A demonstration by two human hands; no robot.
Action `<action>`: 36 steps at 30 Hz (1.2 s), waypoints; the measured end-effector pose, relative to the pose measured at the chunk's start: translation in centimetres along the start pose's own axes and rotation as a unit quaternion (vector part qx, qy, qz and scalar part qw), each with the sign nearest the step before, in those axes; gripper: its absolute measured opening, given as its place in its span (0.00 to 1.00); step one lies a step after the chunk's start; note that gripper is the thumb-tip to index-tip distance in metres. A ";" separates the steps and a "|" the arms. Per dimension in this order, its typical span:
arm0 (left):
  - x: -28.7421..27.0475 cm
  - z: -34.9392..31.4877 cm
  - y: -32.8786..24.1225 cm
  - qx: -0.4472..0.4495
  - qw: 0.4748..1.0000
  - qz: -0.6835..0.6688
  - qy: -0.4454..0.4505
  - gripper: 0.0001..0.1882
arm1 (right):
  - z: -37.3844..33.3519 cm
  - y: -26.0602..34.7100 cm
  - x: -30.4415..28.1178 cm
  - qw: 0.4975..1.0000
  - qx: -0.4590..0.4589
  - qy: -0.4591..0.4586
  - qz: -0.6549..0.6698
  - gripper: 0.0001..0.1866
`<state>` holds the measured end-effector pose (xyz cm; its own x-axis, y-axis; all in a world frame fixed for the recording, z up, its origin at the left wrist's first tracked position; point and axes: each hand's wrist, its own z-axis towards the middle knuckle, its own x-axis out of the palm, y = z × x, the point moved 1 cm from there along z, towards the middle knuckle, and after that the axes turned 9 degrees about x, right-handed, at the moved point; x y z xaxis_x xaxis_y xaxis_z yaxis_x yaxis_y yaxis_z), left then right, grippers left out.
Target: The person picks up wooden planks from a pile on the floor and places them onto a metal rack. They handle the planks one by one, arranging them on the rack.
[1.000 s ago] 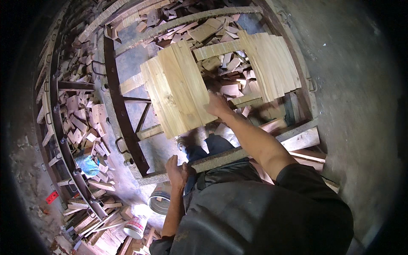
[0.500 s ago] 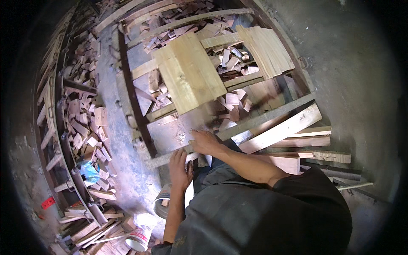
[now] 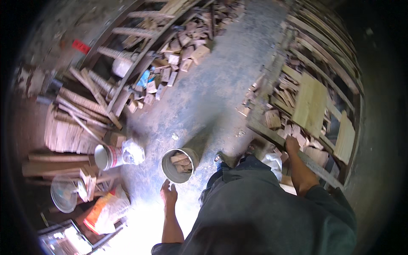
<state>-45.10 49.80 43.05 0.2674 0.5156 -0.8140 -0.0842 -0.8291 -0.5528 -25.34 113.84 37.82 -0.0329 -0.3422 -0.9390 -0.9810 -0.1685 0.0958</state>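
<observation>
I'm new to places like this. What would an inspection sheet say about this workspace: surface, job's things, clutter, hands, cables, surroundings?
Surface: stained grey floor, glaringly bright toward the lower edge.
Job's things: round grey bucket holding brown wood pieces; flat pale wooden panel lying across a long ladder-like rack.
Clutter: small brown wooden offcuts heaped loosely; orange-and-white plastic bag.
Hands: left hand at the bucket's near rim, contact unclear; right hand on the rack's near beam.
Cables: nothing seen.
Surroundings: red rectangular tag, upper left.

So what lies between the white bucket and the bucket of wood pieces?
In the head view, a crumpled white bundle, then floor before the bucket of wood pieces.
</observation>
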 end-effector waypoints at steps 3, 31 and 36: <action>1.1 -3.8 5.0 -0.073 0.995 0.022 -0.064 0.22 | 2.8 -2.1 2.3 0.993 -0.029 0.009 -0.111 0.25; 1.1 43.6 -16.1 0.119 0.977 -0.015 0.175 0.28 | 0.8 5.2 3.7 0.962 0.135 -0.169 0.164 0.20; 4.3 48.6 -21.8 0.178 0.935 -0.027 0.307 0.28 | 0.4 7.3 6.1 0.959 0.120 -0.192 0.172 0.25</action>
<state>-88.78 80.60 42.96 0.7712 0.2425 -0.5886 -0.3400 -0.6248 -0.7029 -32.80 110.88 32.70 -0.3840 0.0342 -0.9227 -0.9140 0.1274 0.3851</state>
